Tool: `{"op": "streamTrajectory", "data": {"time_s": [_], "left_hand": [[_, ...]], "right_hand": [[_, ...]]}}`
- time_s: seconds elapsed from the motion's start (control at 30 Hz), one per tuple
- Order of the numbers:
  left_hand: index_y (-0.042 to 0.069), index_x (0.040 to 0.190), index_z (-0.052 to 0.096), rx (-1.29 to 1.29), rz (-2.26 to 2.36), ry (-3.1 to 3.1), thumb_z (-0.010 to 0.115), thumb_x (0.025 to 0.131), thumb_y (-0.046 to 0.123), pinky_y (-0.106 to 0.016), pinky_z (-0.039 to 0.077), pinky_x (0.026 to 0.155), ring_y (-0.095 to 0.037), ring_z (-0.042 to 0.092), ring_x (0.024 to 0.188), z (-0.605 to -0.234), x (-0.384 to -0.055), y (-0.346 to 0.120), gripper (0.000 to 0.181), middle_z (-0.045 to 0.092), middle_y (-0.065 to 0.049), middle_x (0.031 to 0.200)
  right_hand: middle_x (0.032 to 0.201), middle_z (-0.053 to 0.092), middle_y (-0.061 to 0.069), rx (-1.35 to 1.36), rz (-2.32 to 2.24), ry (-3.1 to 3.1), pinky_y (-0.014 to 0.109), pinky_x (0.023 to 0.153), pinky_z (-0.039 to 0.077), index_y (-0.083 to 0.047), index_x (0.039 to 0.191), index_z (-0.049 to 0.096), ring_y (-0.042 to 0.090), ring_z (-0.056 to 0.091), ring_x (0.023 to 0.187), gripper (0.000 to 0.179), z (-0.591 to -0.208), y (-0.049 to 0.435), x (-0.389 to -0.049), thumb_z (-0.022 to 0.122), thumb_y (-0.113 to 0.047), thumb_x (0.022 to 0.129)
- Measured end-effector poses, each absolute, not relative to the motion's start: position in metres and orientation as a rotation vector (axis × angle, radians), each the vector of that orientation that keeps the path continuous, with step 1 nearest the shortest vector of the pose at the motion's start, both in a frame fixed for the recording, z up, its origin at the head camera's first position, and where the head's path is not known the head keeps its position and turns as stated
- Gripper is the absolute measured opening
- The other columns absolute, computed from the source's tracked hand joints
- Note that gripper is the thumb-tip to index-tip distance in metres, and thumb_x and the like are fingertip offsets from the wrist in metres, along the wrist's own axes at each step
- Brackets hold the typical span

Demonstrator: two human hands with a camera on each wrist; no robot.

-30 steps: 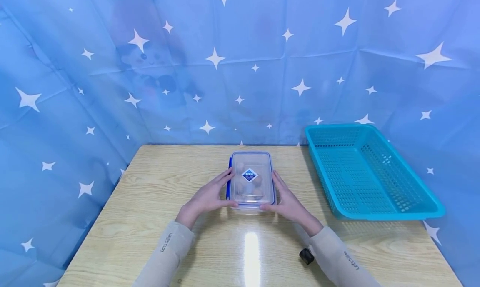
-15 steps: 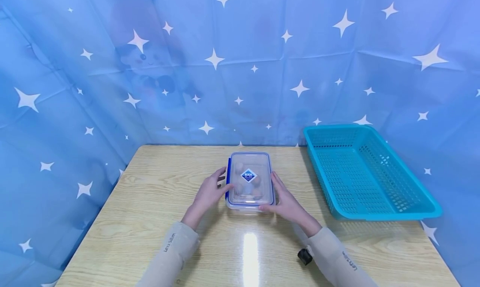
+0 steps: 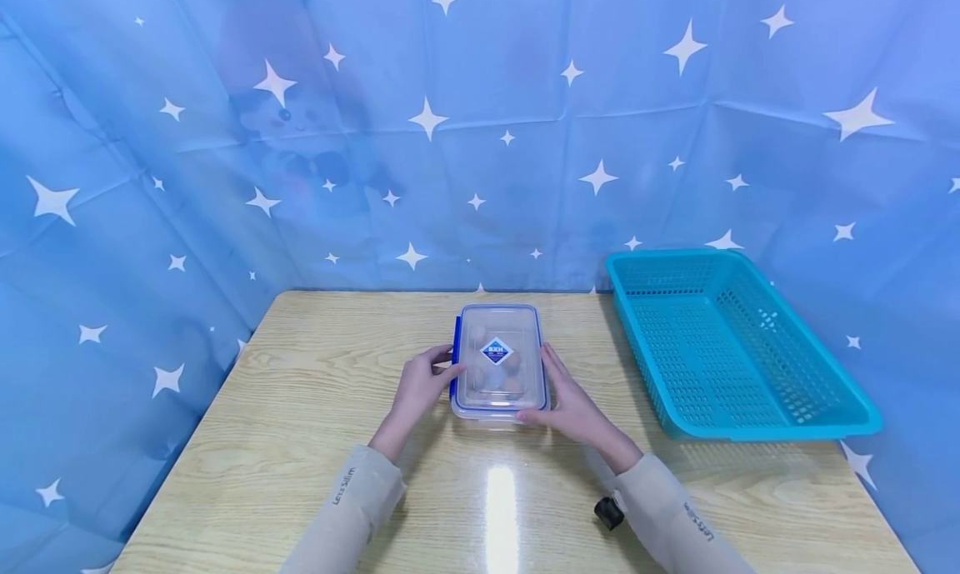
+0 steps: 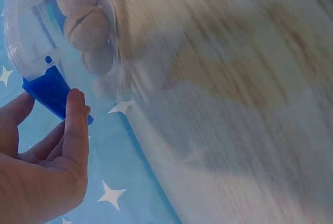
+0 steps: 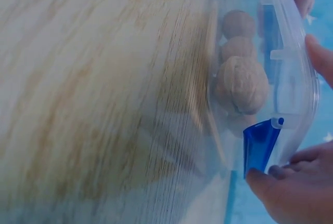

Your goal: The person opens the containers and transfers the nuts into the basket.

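A clear plastic food container (image 3: 498, 382) with a blue-trimmed lid and a diamond label stands on the wooden table. Several walnuts (image 5: 243, 83) show through its wall. At its left side my left hand (image 3: 420, 382) pinches a blue side clasp (image 4: 49, 91) between thumb and fingers; the clasp slants outward from the wall. My right hand (image 3: 572, 403) holds the opposite side, thumb on the near right lid corner and fingers along the edge. In the right wrist view, a second blue clasp (image 5: 259, 143) slants outward beside a right fingertip.
A turquoise perforated plastic basket (image 3: 720, 366) stands at the right of the table (image 3: 300, 491). A blue star-printed curtain (image 3: 495, 166) hangs behind and beside the table. A small black object (image 3: 608, 513) sits by the right sleeve.
My left hand has come off the near left corner; its thumb has moved back to the left edge and its fingers have curled in at the clasp. The right hand stays in place.
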State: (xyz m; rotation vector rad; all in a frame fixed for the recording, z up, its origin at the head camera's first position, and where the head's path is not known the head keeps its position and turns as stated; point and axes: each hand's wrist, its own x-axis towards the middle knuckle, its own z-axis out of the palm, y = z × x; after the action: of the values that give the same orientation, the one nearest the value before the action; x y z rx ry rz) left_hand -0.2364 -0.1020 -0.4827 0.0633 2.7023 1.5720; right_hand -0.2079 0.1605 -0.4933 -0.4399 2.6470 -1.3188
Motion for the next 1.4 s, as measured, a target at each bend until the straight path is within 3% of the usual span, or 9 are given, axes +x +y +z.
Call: {"op": "streamTrajectory", "data": {"time_s": [0.37,0.73,0.83,0.97,1.1,1.4], "left_hand": [[0.006,0.139,0.058,-0.049,1.685,2.572,0.07,0.094,0.024,-0.031,0.064,0.07,-0.026,0.075,0.088,-0.488,-0.238,-0.102,0.049,0.073,-0.02,0.109],[0.009,0.146,0.051,-0.096,1.664,2.472,0.059,0.101,0.024,-0.031,0.063,0.068,-0.016,0.071,0.079,-0.488,-0.239,-0.102,0.049,0.072,-0.022,0.11],[0.007,0.147,0.049,-0.068,1.573,2.534,0.054,0.103,0.021,-0.034,0.061,0.068,-0.019,0.07,0.078,-0.484,-0.239,-0.099,0.046,0.072,-0.022,0.111],[0.003,0.148,0.046,0.005,1.326,2.71,0.045,0.106,0.018,-0.048,0.059,0.086,-0.034,0.07,0.099,-0.478,-0.239,-0.092,0.045,0.068,-0.024,0.123],[0.0,0.148,0.045,0.04,1.118,2.817,0.04,0.107,0.017,-0.055,0.047,0.107,-0.044,0.058,0.125,-0.473,-0.239,-0.086,0.044,0.059,-0.026,0.138],[-0.008,0.143,0.046,0.047,1.242,2.733,0.033,0.106,0.011,-0.056,0.047,0.108,-0.047,0.057,0.125,-0.479,-0.243,-0.09,0.044,0.059,-0.031,0.134]], "right_hand": [[0.168,-0.002,0.02,-0.436,-1.323,2.634,0.063,0.122,0.014,-0.003,0.16,0.004,0.044,0.007,0.153,0.118,-0.491,0.16,-0.207,0.082,-0.042,0.08],[0.168,-0.003,0.02,-0.441,-1.313,2.636,0.063,0.122,0.015,-0.003,0.16,0.003,0.044,0.007,0.153,0.118,-0.492,0.16,-0.207,0.081,-0.042,0.081],[0.168,-0.004,0.019,-0.448,-1.312,2.633,0.064,0.122,0.014,-0.003,0.16,0.003,0.045,0.006,0.153,0.118,-0.492,0.16,-0.207,0.081,-0.041,0.081],[0.168,-0.005,0.018,-0.45,-1.319,2.624,0.063,0.122,0.014,-0.002,0.16,0.003,0.044,0.006,0.153,0.117,-0.491,0.16,-0.207,0.081,-0.041,0.081],[0.168,-0.005,0.018,-0.446,-1.312,2.622,0.063,0.122,0.014,-0.002,0.16,0.002,0.044,0.005,0.154,0.117,-0.491,0.16,-0.207,0.081,-0.042,0.082],[0.168,-0.004,0.021,-0.467,-1.353,2.607,0.064,0.122,0.014,-0.001,0.159,0.003,0.045,0.007,0.153,0.117,-0.491,0.16,-0.206,0.082,-0.037,0.081]]}}
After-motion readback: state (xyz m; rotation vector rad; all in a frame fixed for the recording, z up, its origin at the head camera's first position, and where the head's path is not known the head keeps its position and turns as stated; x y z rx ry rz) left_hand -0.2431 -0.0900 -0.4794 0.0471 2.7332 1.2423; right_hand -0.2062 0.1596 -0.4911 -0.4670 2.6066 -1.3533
